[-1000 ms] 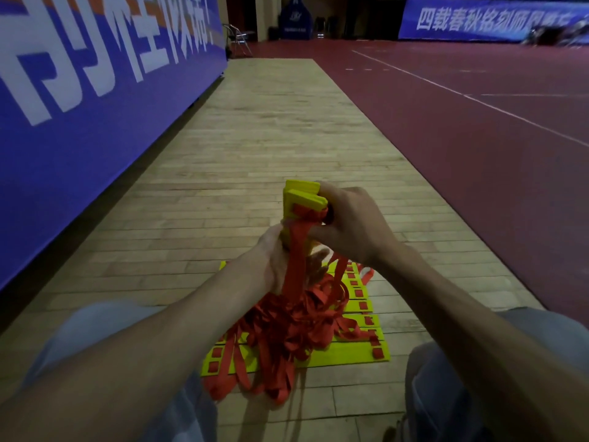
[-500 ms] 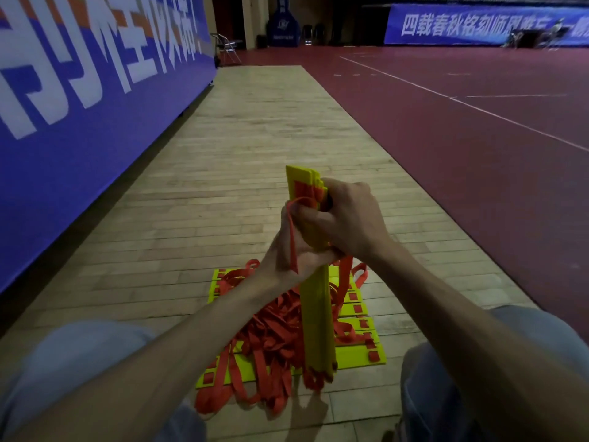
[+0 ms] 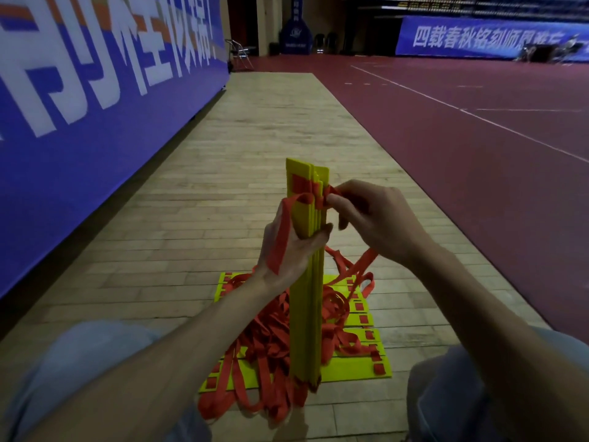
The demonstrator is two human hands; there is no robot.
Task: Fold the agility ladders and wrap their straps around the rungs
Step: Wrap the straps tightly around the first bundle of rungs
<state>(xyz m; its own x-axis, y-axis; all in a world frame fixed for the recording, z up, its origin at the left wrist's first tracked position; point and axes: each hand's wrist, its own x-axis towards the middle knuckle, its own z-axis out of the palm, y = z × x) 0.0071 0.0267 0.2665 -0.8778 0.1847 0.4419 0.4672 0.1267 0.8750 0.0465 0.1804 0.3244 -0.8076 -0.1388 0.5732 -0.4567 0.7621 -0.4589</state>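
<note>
Rungs [image 3: 305, 314] upright in left hand [image 3: 287, 255] — orange strap [image 3: 314, 198] in right hand [image 3: 376, 218]

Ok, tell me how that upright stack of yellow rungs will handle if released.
The stack of rungs looks stiff: its slats stand straight. Tall and narrow on end, it would probably tip without the left hand. Its red strap drapes limply, likely floppy.

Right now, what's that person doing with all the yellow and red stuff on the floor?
A person down on the wooden floor is packing up an agility ladder. The left hand grips a stack of yellow rungs stood on end, while the right hand pinches a red strap near the stack's top, where it loops around the rungs. Underneath, other rungs lie flat on the floor, with a tangle of loose red straps piled over them.
</note>
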